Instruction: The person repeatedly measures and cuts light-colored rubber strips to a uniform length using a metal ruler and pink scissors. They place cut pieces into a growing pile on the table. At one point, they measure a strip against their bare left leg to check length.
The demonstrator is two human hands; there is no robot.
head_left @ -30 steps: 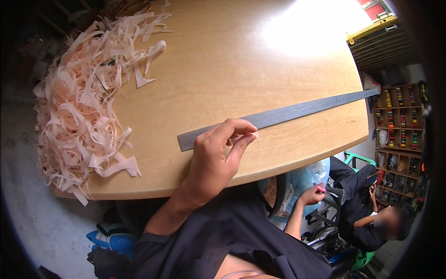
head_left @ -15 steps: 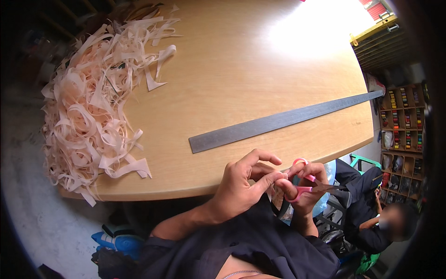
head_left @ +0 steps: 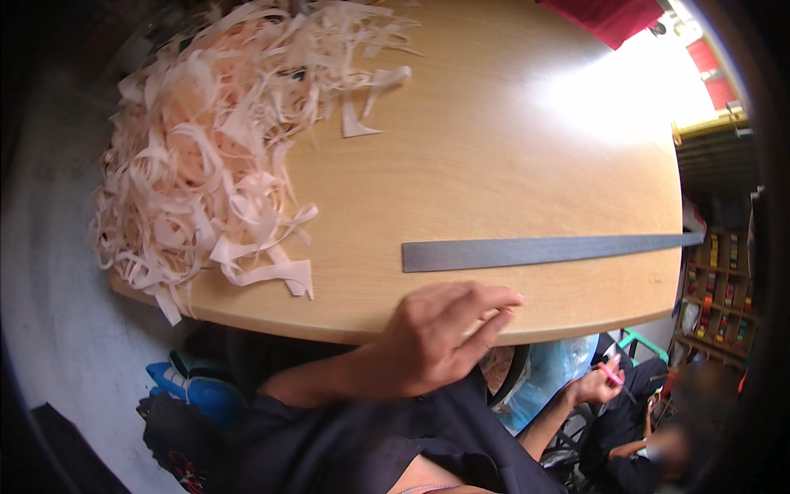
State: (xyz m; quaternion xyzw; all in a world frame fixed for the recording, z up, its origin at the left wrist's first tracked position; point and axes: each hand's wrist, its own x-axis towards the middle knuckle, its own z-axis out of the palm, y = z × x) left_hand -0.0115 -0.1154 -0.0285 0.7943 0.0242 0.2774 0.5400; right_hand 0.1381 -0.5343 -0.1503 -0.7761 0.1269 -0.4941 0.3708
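My left hand (head_left: 440,339) hovers over the table's near edge, just below the metal ruler. Its thumb and fingertips come together in a pinch; whatever may be between them is too small to make out. Off to the right, past the table edge, my right hand (head_left: 594,387) grips scissors by their pink handle (head_left: 610,373); the blades are hard to see. The long grey steel ruler (head_left: 527,253) lies across the wooden table (head_left: 494,165), its far end jutting over the right edge. A big heap of pale peach fabric strips (head_left: 197,173) covers the table's left side.
Below the right edge hangs a light blue plastic bag (head_left: 547,375). Another person (head_left: 638,436) sits at the lower right, near a green stool (head_left: 646,342). Thread shelves (head_left: 724,284) stand beyond. Red cloth (head_left: 609,18) lies at the far edge; a blue bundle (head_left: 193,387) sits lower left.
My hands have parted: the right has swung away to the right and down with the scissors, while the left stays near the table edge. The view has turned, shifting the table's contents.
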